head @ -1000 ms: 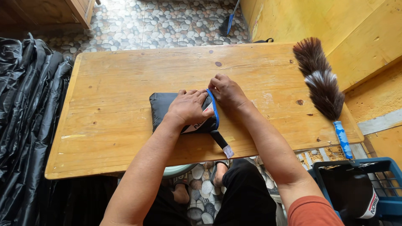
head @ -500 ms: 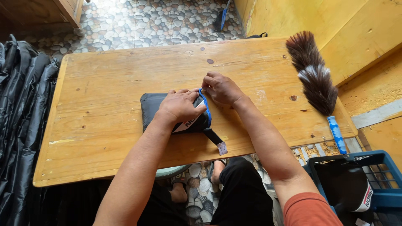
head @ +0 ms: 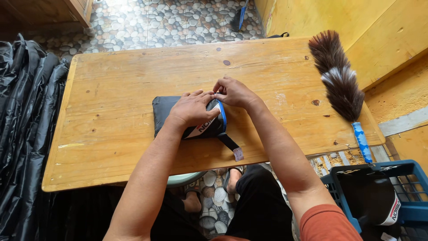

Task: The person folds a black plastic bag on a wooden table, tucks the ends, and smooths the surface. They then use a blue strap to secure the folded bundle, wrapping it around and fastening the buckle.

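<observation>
Wooden table (head: 133,80): folded black pouch with blue edging (head: 196,125) lies near its front-centre. Left hand (head: 192,109) flat on top, fingers spread, pressing. Right hand (head: 232,92) pinches the pouch's far blue corner. Feather duster (head: 337,78) at right edge.

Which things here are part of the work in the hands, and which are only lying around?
In the work:
- black pouch with blue edge, pressed flat by the left hand
- right hand, pinching the pouch's top edge
- its black strap with a tag

Lying about:
- feather duster
- blue crate
- black plastic sheeting
</observation>
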